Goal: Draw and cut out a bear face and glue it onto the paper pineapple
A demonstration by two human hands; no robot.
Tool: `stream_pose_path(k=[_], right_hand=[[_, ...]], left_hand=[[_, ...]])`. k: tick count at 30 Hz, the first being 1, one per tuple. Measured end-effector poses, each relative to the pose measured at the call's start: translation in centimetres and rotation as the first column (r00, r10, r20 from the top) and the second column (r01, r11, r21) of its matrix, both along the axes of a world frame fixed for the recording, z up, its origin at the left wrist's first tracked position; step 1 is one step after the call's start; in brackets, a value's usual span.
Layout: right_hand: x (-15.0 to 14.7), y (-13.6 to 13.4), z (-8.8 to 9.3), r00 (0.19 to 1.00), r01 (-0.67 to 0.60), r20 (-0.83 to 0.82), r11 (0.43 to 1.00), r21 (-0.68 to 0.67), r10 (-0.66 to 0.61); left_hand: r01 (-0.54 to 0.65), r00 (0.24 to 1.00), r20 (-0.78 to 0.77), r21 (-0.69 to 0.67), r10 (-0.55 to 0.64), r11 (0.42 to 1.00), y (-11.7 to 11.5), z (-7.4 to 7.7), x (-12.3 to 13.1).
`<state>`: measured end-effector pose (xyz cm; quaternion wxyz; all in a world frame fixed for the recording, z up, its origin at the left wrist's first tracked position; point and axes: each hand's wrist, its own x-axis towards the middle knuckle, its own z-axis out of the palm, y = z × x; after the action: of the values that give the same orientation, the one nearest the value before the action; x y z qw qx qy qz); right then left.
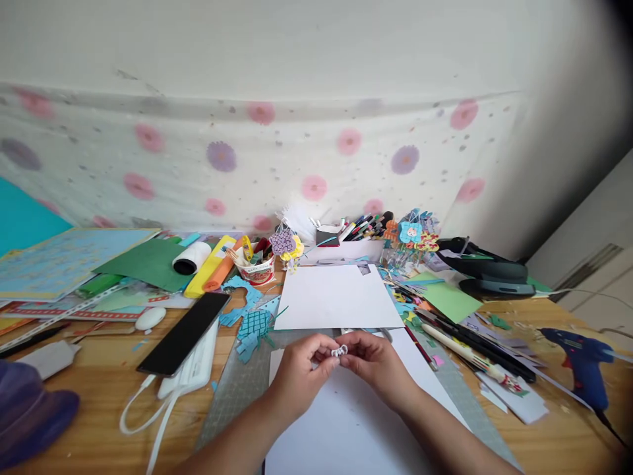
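Between my fingertips is a small curled white piece (pixel 339 351), perhaps paper, with a scalloped look; its exact kind is too small to tell. My left hand (pixel 304 369) pinches its left end with thumb and forefinger. From the other side, my right hand (pixel 376 369) pinches the right end the same way. Both hands are held over a white sheet of paper (pixel 341 422) that lies on a grey cutting mat (pixel 237 389). Just beyond them lies another white sheet (pixel 336 297).
Left are a black phone (pixel 184 333), a white power bank (pixel 198 363) with a cable, and a paper tub (pixel 256 269) of tools. A blue glue gun (pixel 583 363), pens (pixel 475 343) and green paper (pixel 445 300) lie right. Markers (pixel 363 227) stand at the back.
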<state>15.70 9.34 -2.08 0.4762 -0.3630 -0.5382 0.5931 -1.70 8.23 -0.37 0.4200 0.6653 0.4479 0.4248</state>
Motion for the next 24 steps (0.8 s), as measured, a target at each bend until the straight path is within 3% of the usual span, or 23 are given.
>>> stream_pose_path(k=[11, 17, 21, 22, 24], right_hand=[[0.3, 0.3, -0.1, 0.994, -0.051, -0.095, 0.999, -0.014, 0.05], [0.2, 0.3, 0.0, 0.992, 0.052, -0.111, 0.998, -0.027, -0.055], [0.2, 0.0, 0.6, 0.987, 0.073, -0.146, 0.997, -0.012, -0.074], [0.3, 0.0, 0.7, 0.985, 0.071, -0.157, 0.997, -0.011, -0.072], [0.3, -0.1, 0.8, 0.98, 0.073, -0.182, 0.997, -0.015, -0.074]], left_hand=[[0.082, 0.991, 0.116, -0.124, -0.067, 0.989, 0.1, -0.2, -0.3], [-0.022, 0.995, 0.092, -0.071, 0.029, 0.997, 0.4, 0.4, -1.1], [-0.07, 0.996, 0.052, -0.061, 0.073, 0.996, -3.1, 0.8, -3.0], [-0.022, 0.999, 0.021, -0.092, 0.024, 0.995, -4.6, 0.6, -3.5], [0.088, 0.986, -0.11, -0.279, -0.123, 0.956, -8.0, 0.0, -4.3]])
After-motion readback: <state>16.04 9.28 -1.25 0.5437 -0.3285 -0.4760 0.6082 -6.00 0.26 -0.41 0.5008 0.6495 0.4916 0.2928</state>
